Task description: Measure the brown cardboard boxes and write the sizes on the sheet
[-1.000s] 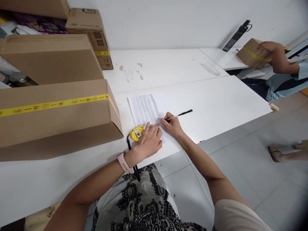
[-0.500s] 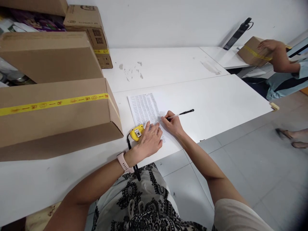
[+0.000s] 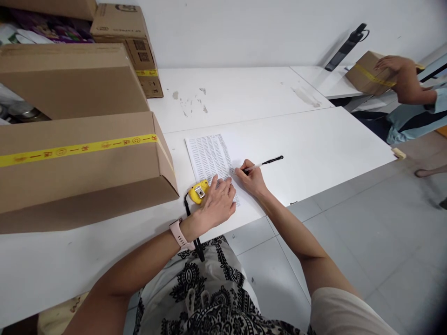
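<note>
A printed sheet of paper (image 3: 208, 154) lies on the white table (image 3: 314, 149). My left hand (image 3: 218, 203) rests flat on the lower part of the sheet, fingers stretched out, a pink watch on the wrist. A small yellow device (image 3: 199, 191) with a black strap sits just left of that hand. My right hand (image 3: 252, 179) is closed on a black-and-white pen (image 3: 266, 163), its tip on the sheet's right edge.
Large cardboard boxes (image 3: 80, 163) with yellow tape stand on the table at the left, with more boxes (image 3: 136, 42) behind. At the far right another person's hand (image 3: 393, 63) rests on a small taped box (image 3: 366, 72). Grey tiled floor (image 3: 349, 242) lies to the right.
My hands have barely shifted; the pen has moved slightly up the sheet. The other person's feet on the floor at the right have moved out toward the frame edge.
</note>
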### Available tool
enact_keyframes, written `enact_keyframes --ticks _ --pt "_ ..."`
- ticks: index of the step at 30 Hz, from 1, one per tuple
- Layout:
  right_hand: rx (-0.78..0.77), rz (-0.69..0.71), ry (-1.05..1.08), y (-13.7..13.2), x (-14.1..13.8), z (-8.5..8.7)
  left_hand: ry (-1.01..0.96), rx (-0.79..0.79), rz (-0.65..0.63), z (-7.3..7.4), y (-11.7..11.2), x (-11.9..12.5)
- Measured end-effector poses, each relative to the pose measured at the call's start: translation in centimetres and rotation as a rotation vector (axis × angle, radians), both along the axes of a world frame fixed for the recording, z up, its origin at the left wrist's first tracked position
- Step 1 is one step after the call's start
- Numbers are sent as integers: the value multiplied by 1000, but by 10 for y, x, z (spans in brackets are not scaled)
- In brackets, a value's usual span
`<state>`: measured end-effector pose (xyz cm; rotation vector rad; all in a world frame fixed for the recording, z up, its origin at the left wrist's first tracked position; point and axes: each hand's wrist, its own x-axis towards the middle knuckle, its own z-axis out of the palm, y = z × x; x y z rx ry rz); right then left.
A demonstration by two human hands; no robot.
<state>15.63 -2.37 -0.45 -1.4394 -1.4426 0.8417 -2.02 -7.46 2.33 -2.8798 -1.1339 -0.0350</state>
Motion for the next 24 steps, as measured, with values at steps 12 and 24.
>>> enact_keyframes --ticks 12,24 --pt "-5 6 -13 0 -1 4 15 10 -3 -1 -1 0" --pt "7 3 -10 0 0 3 8 8 -11 0 0 0"
